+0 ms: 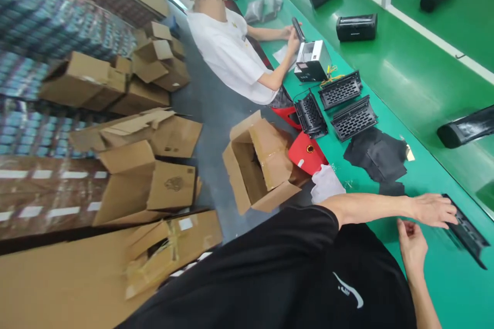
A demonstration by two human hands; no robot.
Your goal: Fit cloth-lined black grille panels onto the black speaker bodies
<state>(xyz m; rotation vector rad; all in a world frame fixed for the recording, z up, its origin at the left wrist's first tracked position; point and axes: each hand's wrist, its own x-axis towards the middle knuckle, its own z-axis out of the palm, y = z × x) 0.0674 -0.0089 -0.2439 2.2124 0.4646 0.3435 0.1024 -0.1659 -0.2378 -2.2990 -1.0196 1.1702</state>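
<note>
Black grille panel [466, 231] lies lengthwise off the open left hand [432, 211], fingertips at its edge; right hand [412, 247], also open, sits farther away.

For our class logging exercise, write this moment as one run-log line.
left hand: touching black slotted plastic panel | right hand: open, empty, nearby | surface: green workbench

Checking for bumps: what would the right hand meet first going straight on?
Probably the person's bare left forearm, just beyond the fingertips of the bare right hand; depth is unclear, so it might pass under.
</note>
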